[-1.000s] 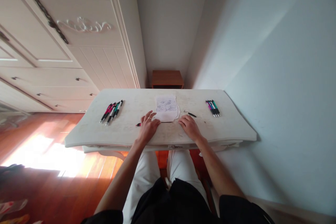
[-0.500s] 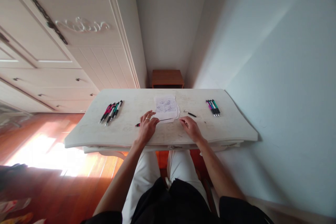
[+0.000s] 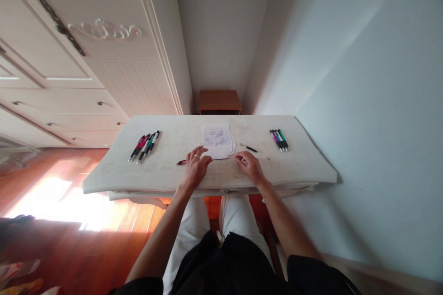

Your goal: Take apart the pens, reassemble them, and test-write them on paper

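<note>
My left hand (image 3: 196, 166) is closed in a pinch on a thin dark pen refill (image 3: 220, 159), which points right along the near edge of a scribbled paper (image 3: 218, 140). My right hand (image 3: 251, 167) has thumb and forefinger pinched by the refill's right end; a tiny pale piece seems to be at the fingertips, too small to name. Beside my left hand lies a red and black pen part (image 3: 181, 162), partly hidden by the hand. A short black pen piece (image 3: 251, 149) rests beyond my right hand.
Several red, green and white pens (image 3: 145, 145) lie at the left of the white table (image 3: 173, 179). A neat row of several pens (image 3: 279, 140) is at the right. A white wardrobe (image 3: 114, 73) stands left, a wall (image 3: 374, 124) right, a small wooden cabinet (image 3: 220, 100) behind.
My right hand's fingers have shifted slightly and a pale bit now shows between them and the refill. The left hand keeps its pinch; the whole view has moved slightly.
</note>
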Available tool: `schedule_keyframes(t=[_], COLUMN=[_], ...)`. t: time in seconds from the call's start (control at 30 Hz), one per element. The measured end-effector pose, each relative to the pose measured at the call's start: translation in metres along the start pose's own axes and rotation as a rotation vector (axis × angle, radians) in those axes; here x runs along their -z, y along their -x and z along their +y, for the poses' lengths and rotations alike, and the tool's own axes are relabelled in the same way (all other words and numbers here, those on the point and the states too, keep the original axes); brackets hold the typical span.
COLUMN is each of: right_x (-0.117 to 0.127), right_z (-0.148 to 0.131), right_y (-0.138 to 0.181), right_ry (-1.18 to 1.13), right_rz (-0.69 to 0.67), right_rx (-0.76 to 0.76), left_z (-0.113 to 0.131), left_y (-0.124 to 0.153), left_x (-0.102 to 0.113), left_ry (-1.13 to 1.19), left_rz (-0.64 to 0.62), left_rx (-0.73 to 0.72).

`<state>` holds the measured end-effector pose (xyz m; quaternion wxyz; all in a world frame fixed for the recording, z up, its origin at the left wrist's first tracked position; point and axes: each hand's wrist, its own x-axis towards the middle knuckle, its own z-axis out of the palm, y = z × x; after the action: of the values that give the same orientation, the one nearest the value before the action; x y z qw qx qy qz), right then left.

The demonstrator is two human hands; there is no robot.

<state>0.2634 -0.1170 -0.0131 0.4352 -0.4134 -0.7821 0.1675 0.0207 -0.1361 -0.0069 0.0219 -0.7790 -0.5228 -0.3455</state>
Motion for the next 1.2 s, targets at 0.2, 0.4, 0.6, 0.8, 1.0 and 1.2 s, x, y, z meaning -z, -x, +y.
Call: schedule_keyframes(t=[0.2,0.4,0.6,0.8,1.0,1.2], right_x=[-0.001,-0.002,-0.004,-0.006,-0.006,-0.004], right_z=[0.002,0.005,0.006,0.004,0.003,0.003], right_y=[0.001,0.002,0.002,0.002,0.002,0.003], right_ry=[0.006,0.012,0.005,0.016,0.005,-0.038], right_rz=[-0.016,-0.03,-0.047,-0.084,-0.078,-0.087], right_rx=[0.02,0.047,0.04,0.065,0.107,0.055], left_z=[0.0,0.002,0.003,0.006,0.017,0.015], left_y=[0.0,-0.001,-0.002,-0.002,-0.004,-0.003], left_x=[0.001,0.001,0.002,0.0,-0.006,-0.008], left_ry=[0.003,0.007,0.03,0.059,0.09,0.108], left_rz=[-0.018,-0.043,-0.053,-0.058,-0.064,-0.052], left_rx=[-0.011,-0.024,-0.005,-0.022,-0.043,-0.04])
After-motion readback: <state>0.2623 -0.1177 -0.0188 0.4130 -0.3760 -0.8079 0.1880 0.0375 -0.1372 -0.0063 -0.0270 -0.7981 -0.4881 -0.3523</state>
